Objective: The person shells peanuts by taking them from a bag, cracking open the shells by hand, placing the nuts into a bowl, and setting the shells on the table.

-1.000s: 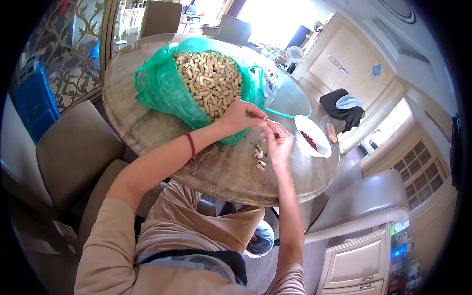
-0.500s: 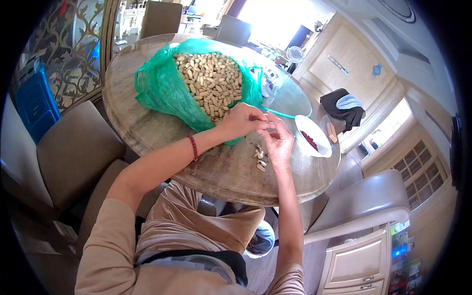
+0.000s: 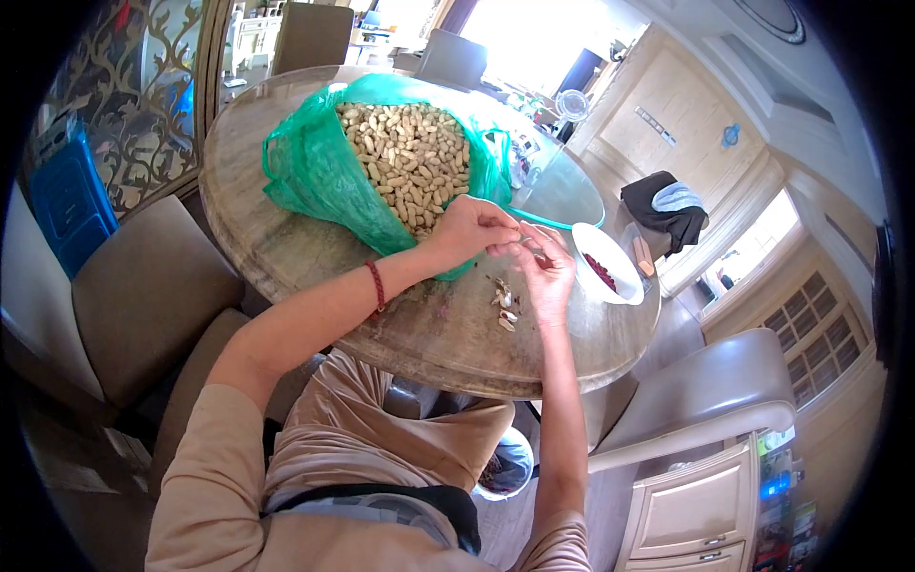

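My left hand [image 3: 472, 234], with a dark red beaded bracelet [image 3: 374, 286] on its wrist, has its fingers pinched together. Its fingertips meet those of my right hand [image 3: 543, 267], whose thumb and fingers are also closed. Whatever small thing lies between them is hidden by the fingers. Both hands are above the table, just in front of a green plastic bag [image 3: 329, 191] full of unshelled peanuts [image 3: 405, 157]. Broken peanut shells [image 3: 505, 305] lie on the table below my right hand. To its right stands a white bowl [image 3: 624, 286] holding dark red peanut kernels [image 3: 600, 273].
The round stone-look table [image 3: 248, 229] has its near edge above my lap. A bin [image 3: 515, 462] stands on the floor below it. Chairs stand left [image 3: 143, 296] and right [image 3: 705, 381]. A clear, teal-rimmed lid or tray [image 3: 567, 195] lies behind the bowl.
My right hand has shifted slightly to the right and its fingers have turned a little. My left hand's fingertips have moved slightly. The bag, bowl and shells look the same.
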Demonstrator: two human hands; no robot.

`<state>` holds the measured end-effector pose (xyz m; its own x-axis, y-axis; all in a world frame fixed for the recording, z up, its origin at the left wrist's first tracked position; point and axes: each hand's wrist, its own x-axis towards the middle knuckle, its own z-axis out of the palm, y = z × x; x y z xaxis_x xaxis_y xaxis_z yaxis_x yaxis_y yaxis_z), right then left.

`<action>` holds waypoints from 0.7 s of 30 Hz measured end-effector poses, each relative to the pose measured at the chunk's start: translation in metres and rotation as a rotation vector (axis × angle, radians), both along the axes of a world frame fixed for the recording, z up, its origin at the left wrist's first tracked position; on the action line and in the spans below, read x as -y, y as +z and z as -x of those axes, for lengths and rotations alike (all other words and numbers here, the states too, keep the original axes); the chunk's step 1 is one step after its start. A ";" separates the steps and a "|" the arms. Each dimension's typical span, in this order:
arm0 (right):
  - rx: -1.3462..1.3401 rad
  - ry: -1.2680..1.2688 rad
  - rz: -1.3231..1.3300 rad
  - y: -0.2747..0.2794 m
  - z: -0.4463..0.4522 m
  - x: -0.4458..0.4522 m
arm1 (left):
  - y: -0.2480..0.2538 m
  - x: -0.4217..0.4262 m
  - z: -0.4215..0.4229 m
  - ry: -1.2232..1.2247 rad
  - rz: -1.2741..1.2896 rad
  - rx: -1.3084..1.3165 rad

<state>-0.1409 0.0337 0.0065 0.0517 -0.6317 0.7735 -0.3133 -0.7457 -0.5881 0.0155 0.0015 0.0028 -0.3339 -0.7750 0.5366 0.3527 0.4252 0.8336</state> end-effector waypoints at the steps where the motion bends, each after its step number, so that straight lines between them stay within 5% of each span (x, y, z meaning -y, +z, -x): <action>1: -0.001 0.001 -0.001 -0.001 0.003 0.002 | -0.002 0.003 0.000 -0.019 0.018 -0.025; 21: 0.122 0.087 -0.298 -0.001 -0.004 -0.002 | -0.007 0.002 0.004 0.243 0.166 0.207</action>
